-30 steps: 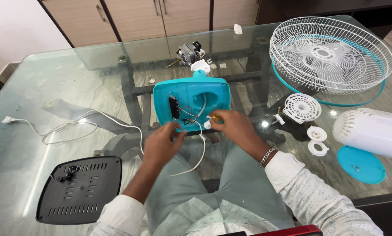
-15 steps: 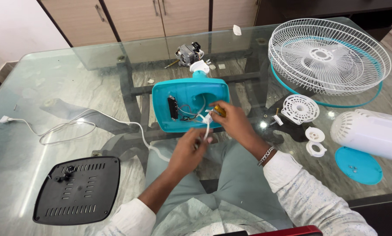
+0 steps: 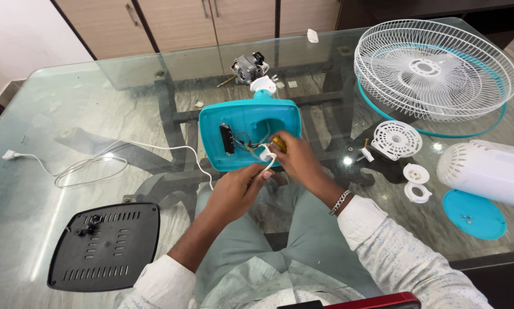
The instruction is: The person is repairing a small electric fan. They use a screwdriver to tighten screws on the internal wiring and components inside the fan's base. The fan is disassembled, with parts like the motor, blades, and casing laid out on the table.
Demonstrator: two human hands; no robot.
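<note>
Hands (image 3: 268,171) meet at turquoise fan base (image 3: 246,133) edge.

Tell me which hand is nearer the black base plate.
Left. The left hand is up and right of the black base plate; the right hand lies farther right, at the teal housing.
</note>
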